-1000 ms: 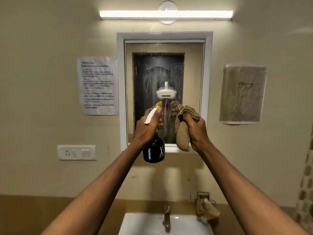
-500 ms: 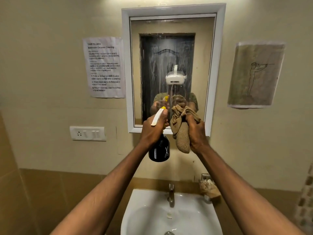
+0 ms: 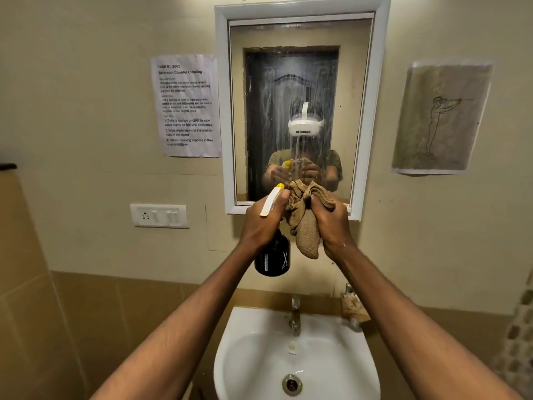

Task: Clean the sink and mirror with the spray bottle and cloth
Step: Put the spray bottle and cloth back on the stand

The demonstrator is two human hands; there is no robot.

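A beige bathroom wall fills the frame, with a white-framed mirror (image 3: 300,67) at upper centre, its glass streaked with running liquid. A printed notice (image 3: 187,105) is taped left of it, a sketch on paper (image 3: 441,116) to the right, and a switch plate (image 3: 159,215) sits at mid-left. At the bottom centre is the white sink (image 3: 259,356) with a metal tap (image 3: 295,316) above its basin and a drain (image 3: 292,384) low in it.

Both arms reach up in the middle of the frame, just below the mirror's lower edge. The left hand (image 3: 264,223) has its grip clenched around the neck of the black spray bottle (image 3: 272,255), whose white and yellow nozzle points toward the glass. The right hand (image 3: 331,226) grasps a bunched brown cloth (image 3: 305,226), which hangs down beside the bottle, between the two hands.
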